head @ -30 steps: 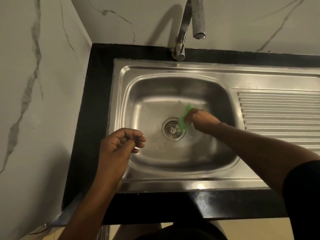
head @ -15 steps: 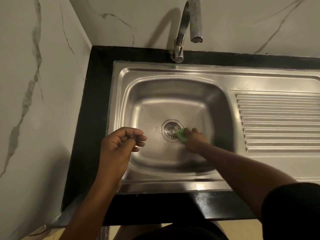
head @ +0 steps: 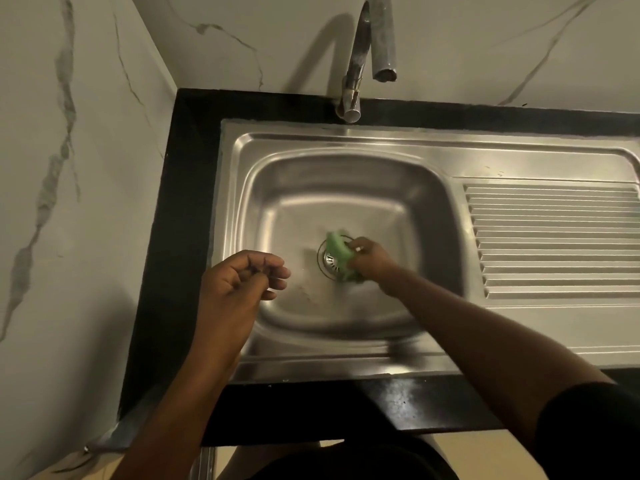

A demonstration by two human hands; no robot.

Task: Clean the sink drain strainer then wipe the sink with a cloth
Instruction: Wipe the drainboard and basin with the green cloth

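Right hand (head: 372, 263) clamped on green pad (head: 337, 252), pressed onto strainer (head: 330, 261); left hand (head: 239, 285) loosely curled, empty. We judge strainer cleaning underway; sink (head: 346, 188) wiping remains.

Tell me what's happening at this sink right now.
A person is scrubbing the drain strainer at the bottom of the steel sink. The right hand grips a green scrub pad and presses it over the right part of the strainer. The left hand hangs loosely curled above the basin's left edge, and whether it holds anything can't be told. No water runs from the faucet. The ribbed drainboard on the right is bare.
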